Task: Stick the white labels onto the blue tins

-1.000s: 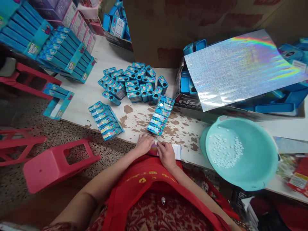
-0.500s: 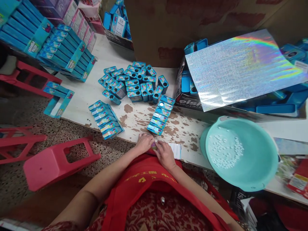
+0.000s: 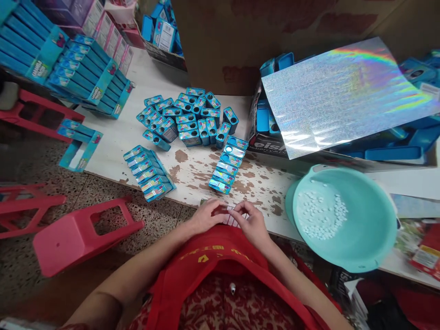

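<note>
At the table's near edge, a white sheet (image 3: 235, 221) with thin dividing lines shows between my two hands, partly covered by the fingers. My left hand (image 3: 208, 216) is curled with thumb and fingertips closed at the sheet's left side. Over the upper part of the sheet, my right hand (image 3: 253, 224) has thumb and fingers bent into a pinch; what lies in the fingertips is too small to make out. Just beyond the hands stands a row of blue boxes (image 3: 228, 166), some with shiny tops. Another row of blue boxes (image 3: 148, 173) stands to the left.
Several blue boxes with round holes (image 3: 187, 117) cluster farther back. A teal bucket (image 3: 367, 215) with small white pieces stands right. Behind it, a shiny holographic sheet (image 3: 347, 96) lies over a carton of blue boxes. A red stool (image 3: 62, 240) is at lower left.
My hands have moved slightly apart, the right one shifting right onto the white sheet. The small purple-and-green thing between the fingers earlier no longer shows there.
</note>
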`<state>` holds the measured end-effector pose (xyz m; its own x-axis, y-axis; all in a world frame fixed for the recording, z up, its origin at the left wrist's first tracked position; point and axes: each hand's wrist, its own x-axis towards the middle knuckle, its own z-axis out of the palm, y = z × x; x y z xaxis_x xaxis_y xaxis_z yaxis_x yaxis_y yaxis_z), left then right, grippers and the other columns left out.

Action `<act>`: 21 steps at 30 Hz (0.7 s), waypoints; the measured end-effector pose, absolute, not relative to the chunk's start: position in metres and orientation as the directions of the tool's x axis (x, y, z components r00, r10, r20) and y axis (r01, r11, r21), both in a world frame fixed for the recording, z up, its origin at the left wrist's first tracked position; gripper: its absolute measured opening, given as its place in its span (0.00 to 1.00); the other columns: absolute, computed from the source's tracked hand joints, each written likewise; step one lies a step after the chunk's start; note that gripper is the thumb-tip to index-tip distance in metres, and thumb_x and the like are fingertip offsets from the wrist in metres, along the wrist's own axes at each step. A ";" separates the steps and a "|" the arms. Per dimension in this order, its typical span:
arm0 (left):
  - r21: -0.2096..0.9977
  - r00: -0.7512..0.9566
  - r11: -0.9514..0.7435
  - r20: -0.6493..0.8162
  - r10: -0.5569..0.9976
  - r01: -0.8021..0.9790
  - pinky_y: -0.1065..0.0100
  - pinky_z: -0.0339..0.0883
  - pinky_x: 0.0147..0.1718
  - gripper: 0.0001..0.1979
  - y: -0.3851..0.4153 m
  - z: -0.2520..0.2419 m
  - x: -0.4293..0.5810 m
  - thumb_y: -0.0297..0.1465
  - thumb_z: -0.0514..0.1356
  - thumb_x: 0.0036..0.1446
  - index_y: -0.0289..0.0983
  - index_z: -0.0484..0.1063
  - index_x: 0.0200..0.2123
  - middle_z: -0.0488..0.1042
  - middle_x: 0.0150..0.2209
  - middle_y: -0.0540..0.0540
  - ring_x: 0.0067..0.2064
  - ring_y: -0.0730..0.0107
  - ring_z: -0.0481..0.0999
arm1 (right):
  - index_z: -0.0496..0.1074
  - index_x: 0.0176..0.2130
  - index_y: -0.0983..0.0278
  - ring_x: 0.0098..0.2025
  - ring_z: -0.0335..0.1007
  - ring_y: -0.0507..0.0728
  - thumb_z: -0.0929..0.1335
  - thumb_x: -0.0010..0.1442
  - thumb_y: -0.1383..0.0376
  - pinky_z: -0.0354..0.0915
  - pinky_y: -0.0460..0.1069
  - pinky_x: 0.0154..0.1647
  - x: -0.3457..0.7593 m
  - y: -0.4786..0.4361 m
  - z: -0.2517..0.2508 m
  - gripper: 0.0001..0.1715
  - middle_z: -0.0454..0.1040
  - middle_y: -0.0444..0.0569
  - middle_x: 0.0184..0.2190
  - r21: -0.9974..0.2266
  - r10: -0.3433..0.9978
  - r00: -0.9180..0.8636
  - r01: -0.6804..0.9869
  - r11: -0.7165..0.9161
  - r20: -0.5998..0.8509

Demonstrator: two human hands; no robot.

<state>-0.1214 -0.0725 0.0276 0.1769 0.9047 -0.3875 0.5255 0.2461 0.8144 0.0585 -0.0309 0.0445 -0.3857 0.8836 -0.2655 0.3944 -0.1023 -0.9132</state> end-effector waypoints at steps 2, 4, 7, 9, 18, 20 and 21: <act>0.810 0.179 0.364 -0.486 0.856 0.459 0.69 0.62 0.33 0.13 -0.066 0.038 -0.123 0.37 0.51 0.59 0.37 0.70 0.29 0.72 0.27 0.50 0.31 0.69 0.70 | 0.67 0.25 0.61 0.24 0.62 0.51 0.69 0.53 0.55 0.60 0.47 0.28 0.054 -0.023 0.045 0.14 0.67 0.41 0.21 -0.914 0.906 -0.297 0.360 -0.185 -0.301; 0.820 0.190 0.363 -0.482 0.856 0.443 0.70 0.59 0.29 0.16 -0.049 0.043 -0.131 0.37 0.48 0.60 0.37 0.67 0.26 0.66 0.21 0.52 0.26 0.72 0.66 | 0.68 0.25 0.62 0.29 0.64 0.53 0.70 0.51 0.55 0.62 0.49 0.32 0.046 -0.011 0.038 0.14 0.67 0.43 0.24 -0.913 0.939 -0.181 0.346 -0.218 -0.292; 0.834 0.187 0.273 -0.402 0.896 0.480 0.72 0.56 0.26 0.11 -0.007 0.043 -0.153 0.37 0.49 0.59 0.38 0.67 0.34 0.62 0.20 0.54 0.24 0.73 0.63 | 0.71 0.25 0.62 0.44 0.63 0.59 0.71 0.47 0.55 0.62 0.53 0.42 0.024 0.015 0.024 0.13 0.67 0.49 0.36 -0.917 0.975 0.004 0.340 -0.210 -0.222; 0.835 0.193 0.225 -0.362 0.912 0.502 0.73 0.54 0.25 0.10 0.027 0.042 -0.171 0.36 0.50 0.58 0.39 0.64 0.41 0.60 0.20 0.56 0.23 0.74 0.61 | 0.72 0.24 0.63 0.49 0.60 0.60 0.72 0.46 0.57 0.59 0.56 0.50 0.008 0.038 0.016 0.12 0.64 0.51 0.40 -0.914 0.975 0.103 0.339 -0.221 -0.198; 0.821 0.252 0.143 -0.328 0.910 0.553 0.72 0.57 0.28 0.05 0.108 0.009 -0.194 0.29 0.52 0.53 0.36 0.62 0.34 0.63 0.24 0.54 0.27 0.74 0.62 | 0.67 0.25 0.64 0.44 0.59 0.58 0.70 0.46 0.65 0.58 0.54 0.51 -0.030 0.090 -0.014 0.08 0.61 0.49 0.35 -0.881 0.955 0.260 0.407 -0.240 -0.141; 0.801 0.161 0.225 -0.369 0.915 0.554 0.70 0.60 0.31 0.05 0.098 -0.009 -0.190 0.28 0.53 0.52 0.36 0.63 0.34 0.66 0.26 0.52 0.29 0.72 0.64 | 0.66 0.32 0.65 0.41 0.61 0.57 0.71 0.44 0.64 0.61 0.53 0.47 -0.027 0.089 -0.020 0.14 0.62 0.50 0.37 -0.891 0.943 0.307 0.381 -0.247 -0.130; 0.790 0.120 0.270 -0.395 0.911 0.550 0.69 0.62 0.33 0.06 0.090 -0.018 -0.188 0.29 0.54 0.51 0.35 0.64 0.35 0.68 0.27 0.51 0.30 0.71 0.66 | 0.65 0.36 0.66 0.39 0.62 0.56 0.71 0.44 0.63 0.62 0.52 0.44 -0.025 0.088 -0.024 0.19 0.62 0.51 0.39 -0.900 0.933 0.330 0.346 -0.264 -0.147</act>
